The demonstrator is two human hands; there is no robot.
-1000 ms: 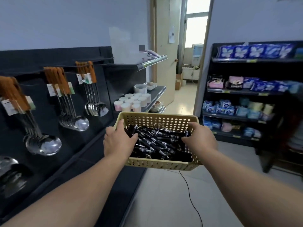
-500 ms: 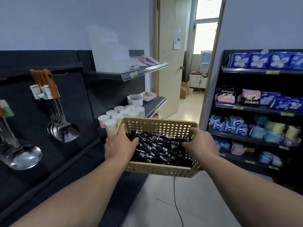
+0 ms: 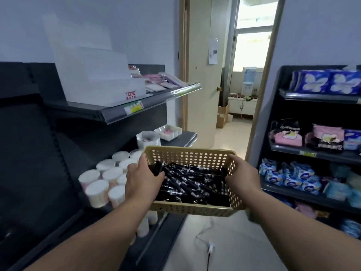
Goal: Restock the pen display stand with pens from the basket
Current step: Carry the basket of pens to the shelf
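1. pens (image 3: 192,182), black with pale print, lie in a loose crossing heap inside the basket (image 3: 187,156). the basket is held in the air in front of the person, over the aisle floor and just beside the lower shelf (image 3: 176,140).
2. the left hand (image 3: 143,178) is clamped on the basket's left wall, with its fingers hooked over the rim and down among the pens. the right hand (image 3: 243,178) grips the right wall in the same way. i judge that one hand on each side keeps the load level so the heap does not slide.
3. the basket is tan, perforated and open-topped, and the pens sit well below its rim.
4. white-lidded tubs (image 3: 104,179) stand packed together on the lower shelf, just beside the left hand. farther along, a ribbed white container (image 3: 148,140) and a shallow tray (image 3: 169,132) hold small pinkish things too small to tell.
5. the pen display stand (image 3: 97,83), a pale stepped block with red lettering, sits on the upper shelf (image 3: 156,98), above and left of the basket and well apart from it. no pens show in its tiers, though its surface is washed out.
6. restocking looks not yet begun. the basket probably needs setting down to free a hand.
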